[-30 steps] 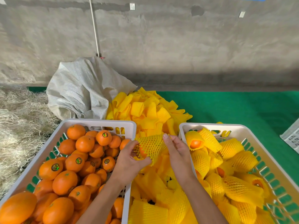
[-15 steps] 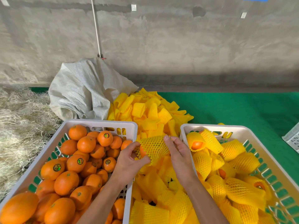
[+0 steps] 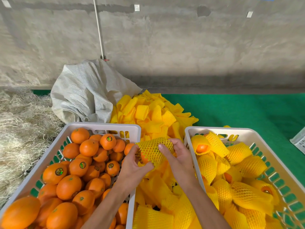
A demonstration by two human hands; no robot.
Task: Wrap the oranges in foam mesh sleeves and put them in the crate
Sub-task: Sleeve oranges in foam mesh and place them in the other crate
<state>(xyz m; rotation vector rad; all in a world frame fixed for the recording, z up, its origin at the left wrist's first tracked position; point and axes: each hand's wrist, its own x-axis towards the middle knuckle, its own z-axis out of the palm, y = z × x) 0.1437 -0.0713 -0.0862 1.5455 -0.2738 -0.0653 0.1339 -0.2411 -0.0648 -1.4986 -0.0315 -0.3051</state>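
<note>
orange (image 3: pixel 145 158) | sleeve (image 3: pixel 153 150) now pulled further over | both hands gripping

Two bare forearms are entering from the bottom centre of the frame, showing no sleeves, with nothing covering them up to the frame's lower edge. The left hand (image 3: pixel 134 166) and right hand (image 3: pixel 179 156) are showing no gloves, rings or watch; short, unpainted nails are showing on the fingers.

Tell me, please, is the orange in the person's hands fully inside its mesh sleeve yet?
Not fully: bare peel of the orange shows below the sleeve, which both hands, left hand and right hand, grip.
</note>
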